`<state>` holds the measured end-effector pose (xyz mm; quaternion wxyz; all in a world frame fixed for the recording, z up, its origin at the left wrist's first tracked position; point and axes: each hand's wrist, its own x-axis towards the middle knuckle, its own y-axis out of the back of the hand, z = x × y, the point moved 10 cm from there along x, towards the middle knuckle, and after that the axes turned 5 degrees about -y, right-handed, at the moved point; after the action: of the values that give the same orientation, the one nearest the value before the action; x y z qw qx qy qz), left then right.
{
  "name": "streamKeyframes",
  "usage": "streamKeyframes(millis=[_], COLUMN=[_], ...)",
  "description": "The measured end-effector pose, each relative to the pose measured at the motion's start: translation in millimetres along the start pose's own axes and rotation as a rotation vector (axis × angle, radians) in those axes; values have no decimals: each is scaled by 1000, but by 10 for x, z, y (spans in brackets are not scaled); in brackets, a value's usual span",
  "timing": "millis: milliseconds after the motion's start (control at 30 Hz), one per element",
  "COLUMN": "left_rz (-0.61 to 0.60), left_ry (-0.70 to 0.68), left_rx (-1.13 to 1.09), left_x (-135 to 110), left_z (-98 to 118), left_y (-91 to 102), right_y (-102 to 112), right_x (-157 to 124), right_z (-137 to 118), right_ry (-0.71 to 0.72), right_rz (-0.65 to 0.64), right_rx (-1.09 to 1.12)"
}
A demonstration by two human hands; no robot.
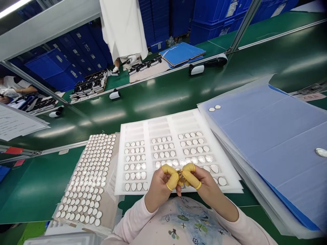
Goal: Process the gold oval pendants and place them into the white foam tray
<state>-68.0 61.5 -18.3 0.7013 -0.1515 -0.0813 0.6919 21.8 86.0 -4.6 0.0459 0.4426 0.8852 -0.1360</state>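
Observation:
My left hand [160, 185] and my right hand [201, 183] meet close to my chest, both wearing yellow finger cots on thumb and forefinger. Together they pinch one small shiny oval piece [181, 176] between the fingertips. Just beyond them lies a white foam tray [133, 131] whose slots hold rows of the same silvery oval pieces. To the left of the tray a brown sheet [112, 180] is covered with several rows of white oval pieces.
A stack of blue and white sheets [276, 143] lies at the right, with two loose pieces [214, 108] on its far corner and one [321, 152] at the right edge. A green conveyor belt [178, 92] runs behind. A person in white [124, 27] works across it. Papers [15, 124] sit at left.

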Motion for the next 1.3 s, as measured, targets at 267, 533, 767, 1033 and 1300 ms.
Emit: streamKeyframes(millis=[267, 533, 767, 1033, 1300], left_rz=[52, 239, 148, 174, 56], left_ry=[16, 108, 140, 108, 81], left_rx=[825, 1672, 1767, 1731, 1631], left_x=[99, 935, 1368, 1328, 1434], left_z=[384, 719, 442, 401, 322], left_y=[698, 1661, 1702, 1859, 1914], right_y=[630, 805, 916, 614, 396], right_x=[8, 24, -77, 186, 294], right_z=[11, 221, 177, 386, 356], right_ry=[43, -44, -2, 103, 88], right_rz=[343, 426, 501, 330, 381], right_rx=[-425, -640, -726, -1260, -1452])
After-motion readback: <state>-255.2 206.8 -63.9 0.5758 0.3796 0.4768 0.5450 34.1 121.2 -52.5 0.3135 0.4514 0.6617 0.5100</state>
